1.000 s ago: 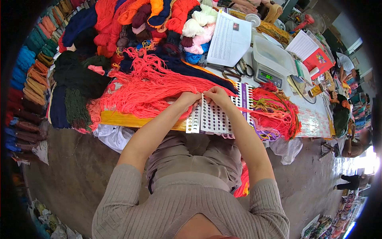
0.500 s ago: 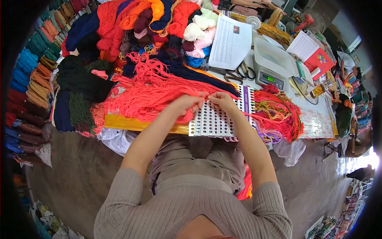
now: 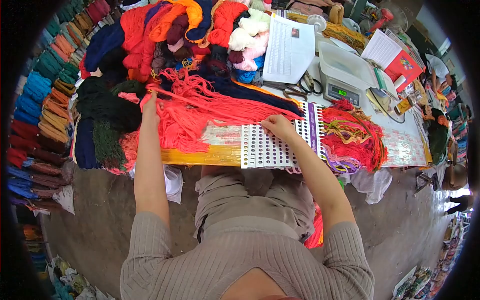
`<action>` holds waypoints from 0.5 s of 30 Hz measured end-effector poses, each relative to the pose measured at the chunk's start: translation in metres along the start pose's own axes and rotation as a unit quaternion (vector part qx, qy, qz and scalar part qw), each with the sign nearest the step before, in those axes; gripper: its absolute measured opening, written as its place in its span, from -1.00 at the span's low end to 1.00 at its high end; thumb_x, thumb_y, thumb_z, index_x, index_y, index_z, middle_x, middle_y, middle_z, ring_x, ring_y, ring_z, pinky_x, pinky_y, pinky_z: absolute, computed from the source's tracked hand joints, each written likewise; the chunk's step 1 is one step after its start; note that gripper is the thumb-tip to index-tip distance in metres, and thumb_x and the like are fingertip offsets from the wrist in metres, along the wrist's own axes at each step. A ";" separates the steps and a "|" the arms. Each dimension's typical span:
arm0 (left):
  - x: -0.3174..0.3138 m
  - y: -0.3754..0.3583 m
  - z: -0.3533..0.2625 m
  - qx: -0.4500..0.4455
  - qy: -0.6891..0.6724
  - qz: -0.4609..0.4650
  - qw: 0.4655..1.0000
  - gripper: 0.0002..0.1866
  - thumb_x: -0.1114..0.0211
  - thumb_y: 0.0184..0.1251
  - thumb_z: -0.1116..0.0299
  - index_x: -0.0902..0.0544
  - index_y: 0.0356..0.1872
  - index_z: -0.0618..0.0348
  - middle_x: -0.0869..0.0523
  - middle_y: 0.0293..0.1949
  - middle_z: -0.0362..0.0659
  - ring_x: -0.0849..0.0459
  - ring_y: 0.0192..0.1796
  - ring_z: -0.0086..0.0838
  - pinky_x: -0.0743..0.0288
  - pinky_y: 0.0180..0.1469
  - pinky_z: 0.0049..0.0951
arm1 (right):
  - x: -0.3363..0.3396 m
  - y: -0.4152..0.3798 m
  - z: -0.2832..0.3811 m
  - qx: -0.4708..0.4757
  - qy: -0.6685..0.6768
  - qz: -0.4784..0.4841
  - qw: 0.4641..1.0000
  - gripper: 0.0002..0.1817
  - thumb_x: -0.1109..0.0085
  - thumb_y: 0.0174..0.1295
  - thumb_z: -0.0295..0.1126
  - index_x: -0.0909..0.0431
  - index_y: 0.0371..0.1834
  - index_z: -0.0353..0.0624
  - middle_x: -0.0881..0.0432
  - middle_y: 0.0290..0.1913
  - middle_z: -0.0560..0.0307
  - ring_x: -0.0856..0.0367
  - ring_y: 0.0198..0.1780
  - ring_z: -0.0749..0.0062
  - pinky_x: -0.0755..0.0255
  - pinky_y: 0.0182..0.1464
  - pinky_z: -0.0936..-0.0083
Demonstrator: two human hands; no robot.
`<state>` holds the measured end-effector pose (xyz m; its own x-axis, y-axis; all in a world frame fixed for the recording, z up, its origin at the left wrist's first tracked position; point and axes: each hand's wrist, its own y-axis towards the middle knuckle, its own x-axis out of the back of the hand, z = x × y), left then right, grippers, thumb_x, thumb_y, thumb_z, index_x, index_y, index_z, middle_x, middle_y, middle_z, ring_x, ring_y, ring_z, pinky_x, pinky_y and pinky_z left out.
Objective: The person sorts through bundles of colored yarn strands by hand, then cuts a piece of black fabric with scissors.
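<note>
Coral-pink loose yarn (image 3: 182, 117): spread over tabletop (image 3: 371, 119), left of cards.
Left hand (image 3: 150, 104): fingers clamped on coral-pink strands, arm extended.
Right hand (image 3: 276, 126): at upper end of white hole-punched cards (image 3: 265, 152); cannot tell whether fingers grip.

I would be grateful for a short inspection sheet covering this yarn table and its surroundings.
Surface: table streaked pink, front edge yellow at left.
Work items: coral yarn spread beside punched white cards.
Clutter: scissors, printed sheet, scale bearing a plastic tub.
Hands: left hand grips coral strands; right hand at the cards, grip unclear.
Cables: thin cord curving near a bottle.
Surroundings: yarn bundles at far left, white bag below the table.
</note>
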<state>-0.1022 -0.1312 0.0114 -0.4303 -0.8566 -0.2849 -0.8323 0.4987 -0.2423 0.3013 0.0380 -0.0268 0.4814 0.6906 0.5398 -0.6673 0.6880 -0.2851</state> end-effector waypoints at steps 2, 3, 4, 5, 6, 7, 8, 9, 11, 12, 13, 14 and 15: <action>-0.008 -0.019 0.007 0.024 0.001 0.030 0.999 -0.79 -0.33 0.18 0.29 -0.62 -0.23 0.17 -0.57 -0.47 -0.26 -0.48 -0.57 -0.60 -0.27 -0.66 -0.62 | 0.001 0.003 -0.005 0.015 0.073 0.010 0.997 -0.75 -0.10 0.24 -0.25 -0.58 -0.45 -0.21 -0.60 -0.54 0.29 -0.48 -0.52 0.70 -0.39 -0.37 0.67; -0.027 -0.055 0.002 0.037 -0.017 0.115 0.993 -0.79 -0.31 0.18 0.29 -0.63 -0.21 0.15 -0.58 -0.43 -0.25 -0.49 -0.57 -0.59 -0.30 -0.64 -0.61 | -0.001 0.005 -0.009 0.021 0.115 -0.007 0.993 -0.75 -0.08 0.21 -0.19 -0.63 -0.41 -0.11 -0.61 -0.56 0.23 -0.56 -0.51 0.55 -0.40 -0.35 0.52; -0.051 -0.094 0.002 0.053 -0.034 0.163 0.985 -0.78 -0.29 0.20 0.28 -0.63 -0.19 0.15 -0.60 -0.38 -0.24 -0.49 -0.57 -0.59 -0.31 -0.62 -0.61 | -0.005 -0.003 0.001 0.054 0.079 -0.082 0.992 -0.74 -0.10 0.20 -0.19 -0.63 -0.38 -0.14 -0.61 -0.55 0.22 -0.56 -0.51 0.54 -0.40 -0.37 0.53; -0.072 -0.127 0.009 0.070 -0.053 0.208 0.974 -0.77 -0.26 0.21 0.26 -0.64 -0.18 0.15 -0.61 -0.32 -0.22 -0.50 -0.57 -0.59 -0.33 -0.61 -0.61 | -0.012 -0.015 0.015 0.087 0.040 -0.154 0.983 -0.74 -0.12 0.20 -0.18 -0.63 -0.35 -0.16 -0.61 -0.54 0.20 -0.55 -0.51 0.53 -0.39 -0.40 0.54; -0.080 -0.147 0.023 0.117 -0.013 0.316 0.941 -0.73 -0.18 0.28 0.21 -0.63 -0.13 0.14 -0.63 -0.18 -0.22 -0.54 -0.42 -0.60 -0.43 -0.43 -0.57 | -0.023 -0.020 0.020 0.105 0.091 -0.135 0.981 -0.73 -0.16 0.19 -0.20 -0.63 -0.29 -0.20 -0.61 -0.53 0.16 -0.55 -0.50 0.51 -0.39 -0.42 0.54; -0.096 -0.169 0.035 0.122 0.004 0.338 0.933 -0.69 -0.13 0.33 0.19 -0.59 -0.04 0.15 -0.64 -0.12 -0.20 -0.56 -0.19 -0.61 -0.46 -0.20 -0.50 | -0.032 -0.026 0.031 0.146 0.137 -0.109 0.974 -0.75 -0.17 0.20 -0.24 -0.62 -0.27 -0.22 -0.62 -0.52 0.15 -0.55 -0.47 0.55 -0.39 -0.42 0.55; -0.105 -0.180 0.054 0.136 0.001 0.384 0.913 -0.51 0.02 0.43 0.07 -0.43 0.16 0.26 -0.55 0.08 -0.12 -0.55 0.00 -0.49 -0.48 0.00 -0.43 | -0.039 -0.035 0.041 0.164 0.181 -0.069 0.967 -0.78 -0.20 0.19 -0.31 -0.61 -0.22 -0.25 -0.63 -0.46 0.17 -0.55 -0.45 0.59 -0.39 -0.42 0.60; -0.115 -0.188 0.066 0.165 -0.029 0.438 0.883 -0.52 0.07 0.45 0.07 -0.43 0.17 0.25 -0.53 0.10 -0.13 -0.54 0.04 -0.50 -0.47 0.02 -0.45 | -0.042 -0.050 0.061 0.167 0.260 -0.047 0.950 -0.80 -0.21 0.19 -0.37 -0.59 -0.19 -0.26 -0.63 -0.41 0.21 -0.53 -0.45 0.62 -0.39 -0.42 0.66; -0.129 -0.203 0.073 0.198 -0.060 0.473 0.857 -0.51 0.11 0.47 0.05 -0.42 0.18 0.24 -0.54 0.08 -0.13 -0.56 0.00 -0.52 -0.48 0.00 -0.44 | -0.048 -0.055 0.064 0.159 0.302 -0.040 0.939 -0.85 -0.16 0.22 -0.42 -0.56 -0.25 -0.30 -0.59 -0.42 0.23 -0.51 -0.47 0.64 -0.37 -0.44 0.69; -0.129 -0.203 0.070 0.208 -0.062 0.498 0.840 -0.50 0.14 0.47 0.04 -0.40 0.19 0.23 -0.54 0.08 -0.14 -0.57 0.02 -0.50 -0.49 0.01 -0.42 | -0.045 -0.060 0.068 0.147 0.320 -0.038 0.935 -0.86 -0.14 0.24 -0.43 -0.54 -0.28 -0.31 -0.57 -0.45 0.24 -0.50 -0.48 0.65 -0.37 -0.44 0.68; -0.131 -0.202 0.071 0.207 -0.064 0.498 0.839 -0.50 0.14 0.47 0.04 -0.40 0.19 0.23 -0.54 0.08 -0.14 -0.57 0.02 -0.50 -0.49 0.01 -0.42 | -0.040 -0.065 0.072 0.128 0.336 -0.037 0.932 -0.87 -0.10 0.27 -0.43 -0.53 -0.31 -0.30 -0.53 -0.49 0.27 -0.47 -0.50 0.66 -0.33 -0.45 0.71; -0.132 -0.200 0.072 0.224 -0.093 0.496 0.834 -0.49 0.14 0.47 0.04 -0.40 0.19 0.23 -0.54 0.08 -0.13 -0.56 0.03 -0.49 -0.51 0.00 -0.41 | -0.037 -0.068 0.074 0.129 0.335 -0.036 0.933 -0.87 -0.10 0.27 -0.43 -0.53 -0.31 -0.30 -0.53 -0.49 0.27 -0.47 -0.50 0.66 -0.33 -0.45 0.71; -0.133 -0.200 0.073 0.241 -0.122 0.493 0.827 -0.49 0.14 0.47 0.03 -0.39 0.19 0.23 -0.54 0.09 -0.13 -0.56 0.05 -0.47 -0.52 -0.01 -0.39 | -0.034 -0.071 0.075 0.127 0.359 -0.030 0.924 -0.87 -0.09 0.28 -0.42 -0.52 -0.31 -0.29 -0.52 -0.49 0.28 -0.46 -0.50 0.67 -0.31 -0.44 0.73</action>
<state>0.1471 -0.1072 0.0298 -0.6844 0.0214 -0.7288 0.1425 0.9842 -0.1049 0.2893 -0.0507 0.0346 0.7136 0.6861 -0.1417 -0.6956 0.7180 -0.0268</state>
